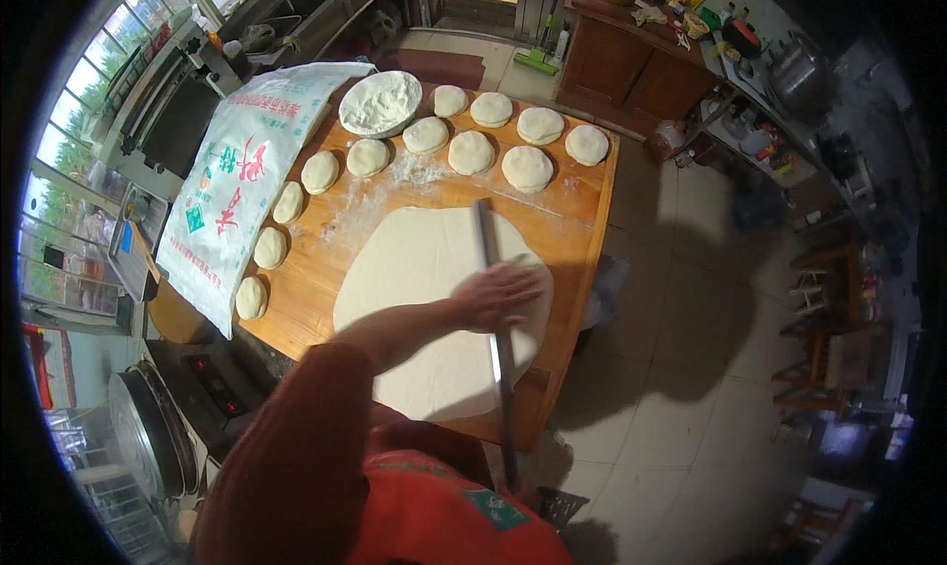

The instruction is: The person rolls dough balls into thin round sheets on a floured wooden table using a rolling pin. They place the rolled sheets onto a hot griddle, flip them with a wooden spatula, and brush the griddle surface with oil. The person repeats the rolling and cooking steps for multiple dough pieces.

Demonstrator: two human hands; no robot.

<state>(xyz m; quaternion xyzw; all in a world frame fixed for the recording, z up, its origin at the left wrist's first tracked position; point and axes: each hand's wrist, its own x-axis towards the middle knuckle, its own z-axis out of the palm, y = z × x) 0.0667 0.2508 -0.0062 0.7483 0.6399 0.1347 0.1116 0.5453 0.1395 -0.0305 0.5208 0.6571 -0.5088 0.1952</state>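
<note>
A wide, flat sheet of dough (404,259) lies on the wooden table (311,314), its right part passing under a long grey rolling pin (480,232). The pin runs from the far side of the dough past the table's near edge. My left hand (498,294) lies flat across the pin's middle, palm down with fingers stretched out over the dough. Low in the view, my right hand (524,491) is wrapped round the pin's near end; my red apron and the pin partly hide it. Round dough pieces (472,153) line the table's far and left sides.
A bowl of flour (380,105) stands at the far edge, beside a white printed sack (229,171) along the left. A black cooker (212,383) is left of me. Tiled floor (671,368) lies to the right; a wooden cabinet (631,67) stands beyond.
</note>
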